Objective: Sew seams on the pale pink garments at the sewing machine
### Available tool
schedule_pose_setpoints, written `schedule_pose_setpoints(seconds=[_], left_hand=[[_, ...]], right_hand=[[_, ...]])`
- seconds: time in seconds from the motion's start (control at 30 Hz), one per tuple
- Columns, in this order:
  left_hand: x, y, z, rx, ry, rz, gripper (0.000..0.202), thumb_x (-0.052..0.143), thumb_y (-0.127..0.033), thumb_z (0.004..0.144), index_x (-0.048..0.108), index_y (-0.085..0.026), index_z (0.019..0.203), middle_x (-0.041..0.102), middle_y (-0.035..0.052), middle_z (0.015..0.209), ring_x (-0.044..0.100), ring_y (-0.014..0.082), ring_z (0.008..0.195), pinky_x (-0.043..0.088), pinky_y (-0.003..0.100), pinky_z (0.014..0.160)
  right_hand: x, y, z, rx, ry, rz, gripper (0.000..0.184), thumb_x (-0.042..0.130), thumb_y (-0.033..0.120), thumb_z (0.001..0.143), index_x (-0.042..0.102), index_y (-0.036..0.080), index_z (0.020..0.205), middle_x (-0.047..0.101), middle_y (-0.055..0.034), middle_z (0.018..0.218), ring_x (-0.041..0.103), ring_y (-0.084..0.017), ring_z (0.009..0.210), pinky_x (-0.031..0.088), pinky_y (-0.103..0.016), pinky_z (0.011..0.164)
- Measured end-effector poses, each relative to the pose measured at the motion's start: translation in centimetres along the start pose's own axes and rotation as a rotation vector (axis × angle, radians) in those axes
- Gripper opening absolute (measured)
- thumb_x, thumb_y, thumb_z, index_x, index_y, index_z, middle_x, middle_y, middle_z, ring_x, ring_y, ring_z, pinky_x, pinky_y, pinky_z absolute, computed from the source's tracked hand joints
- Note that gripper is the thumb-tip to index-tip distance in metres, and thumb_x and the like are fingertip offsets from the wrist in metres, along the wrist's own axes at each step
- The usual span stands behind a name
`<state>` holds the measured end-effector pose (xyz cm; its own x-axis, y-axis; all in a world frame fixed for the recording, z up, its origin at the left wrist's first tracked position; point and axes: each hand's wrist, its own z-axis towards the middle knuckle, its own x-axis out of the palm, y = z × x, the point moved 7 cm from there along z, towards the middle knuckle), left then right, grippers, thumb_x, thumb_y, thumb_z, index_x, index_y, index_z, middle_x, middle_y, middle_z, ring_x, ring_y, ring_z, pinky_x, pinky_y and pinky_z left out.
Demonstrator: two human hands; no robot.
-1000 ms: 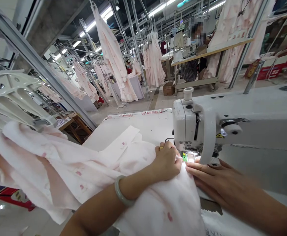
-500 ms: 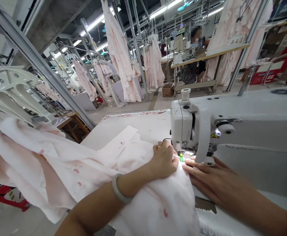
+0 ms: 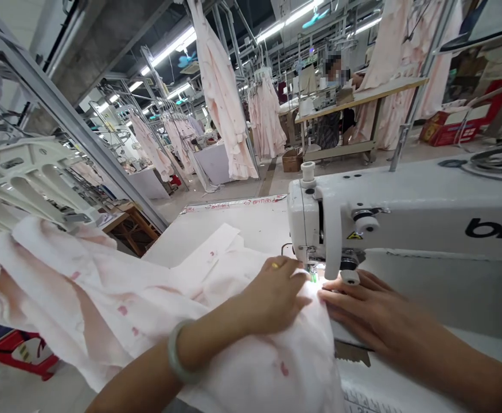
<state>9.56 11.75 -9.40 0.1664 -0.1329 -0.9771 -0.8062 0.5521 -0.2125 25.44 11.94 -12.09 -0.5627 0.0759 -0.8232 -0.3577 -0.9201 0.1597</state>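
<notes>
A white sewing machine (image 3: 308, 221) stands at the right, its lit needle area with a green part on the presser foot above pale pink fabric (image 3: 216, 281) with small dark pink motifs. My left hand (image 3: 274, 292), with a yellow ring and a pale bangle on that arm, rests on the fabric just left of the presser foot (image 3: 313, 275). Its fingers are apart, reaching toward the foot. Flat beside the foot on the right lies my right hand (image 3: 366, 304), fingers stretched out, fingertips at the fabric's edge; part of it is behind the machine's head.
A white plastic rack (image 3: 39, 172) at the left has the fabric draped against it. Hanging pink garments (image 3: 225, 103) and metal poles stand beyond the table (image 3: 216, 221). A person (image 3: 334, 103) sits at another workstation at the back. Below left is a red object (image 3: 22, 350).
My left hand has loosened from a closed grip at the foot, its fingers spreading and the wrist shifting left and down. My right hand stays nearly in place. The camera view has turned slightly right.
</notes>
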Motion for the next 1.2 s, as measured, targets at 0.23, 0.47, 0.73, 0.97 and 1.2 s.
schedule_pose_setpoints(seconds=[0.23, 0.47, 0.73, 0.97, 1.2], left_hand=[[2.2, -2.0, -3.0, 0.131, -0.014, -0.118, 0.031, 0.041, -0.027, 0.113, 0.064, -0.02, 0.133, 0.07, 0.0097, 0.137, 0.063, 0.0241, 0.129, 0.035, 0.046, 0.125], [2.7, -0.8, -1.0, 0.146, -0.032, -0.083, 0.031, 0.041, -0.021, 0.111, 0.065, -0.02, 0.132, 0.069, 0.0095, 0.139, 0.063, 0.0244, 0.131, 0.038, 0.044, 0.12], [1.3, 0.9, 0.9, 0.134, 0.072, -0.049, 0.032, 0.044, -0.025, 0.11, 0.068, -0.021, 0.129, 0.071, 0.0123, 0.12, 0.066, 0.0273, 0.119, 0.046, 0.045, 0.11], [1.3, -2.8, -4.9, 0.152, -0.044, -0.075, 0.064, 0.073, -0.052, 0.097, 0.052, -0.017, 0.146, 0.06, 0.0163, 0.149, 0.051, 0.0336, 0.143, 0.029, 0.049, 0.129], [0.8, 0.4, -4.1, -0.173, -0.279, -0.318, 0.021, 0.041, -0.014, 0.1, 0.06, -0.021, 0.105, 0.072, 0.0079, 0.104, 0.067, 0.0246, 0.1, 0.053, 0.039, 0.096]], right_hand=[[-1.1, 1.5, 0.7, -0.069, -0.042, 0.067, 0.032, 0.041, 0.015, 0.11, 0.07, 0.024, 0.102, 0.072, 0.0004, 0.096, 0.068, -0.018, 0.086, 0.045, -0.038, 0.096], [-0.8, 0.6, 0.7, -0.033, 0.005, 0.073, 0.031, 0.043, 0.024, 0.112, 0.071, 0.027, 0.1, 0.073, 0.0008, 0.093, 0.069, -0.019, 0.083, 0.049, -0.039, 0.092], [-1.2, 0.5, 0.6, -0.067, -0.008, 0.046, 0.032, 0.042, 0.026, 0.114, 0.072, 0.027, 0.103, 0.074, -0.0001, 0.094, 0.069, -0.019, 0.083, 0.05, -0.04, 0.094], [-1.7, 5.0, 0.3, -0.303, 0.061, 0.115, 0.028, 0.048, 0.034, 0.112, 0.072, 0.021, 0.106, 0.075, -0.0069, 0.096, 0.068, -0.025, 0.092, 0.052, -0.042, 0.094], [-1.6, 7.5, 0.1, -0.34, 0.125, 0.164, 0.034, 0.041, 0.017, 0.109, 0.075, 0.019, 0.115, 0.077, -0.0089, 0.097, 0.07, -0.023, 0.089, 0.057, -0.035, 0.086]])
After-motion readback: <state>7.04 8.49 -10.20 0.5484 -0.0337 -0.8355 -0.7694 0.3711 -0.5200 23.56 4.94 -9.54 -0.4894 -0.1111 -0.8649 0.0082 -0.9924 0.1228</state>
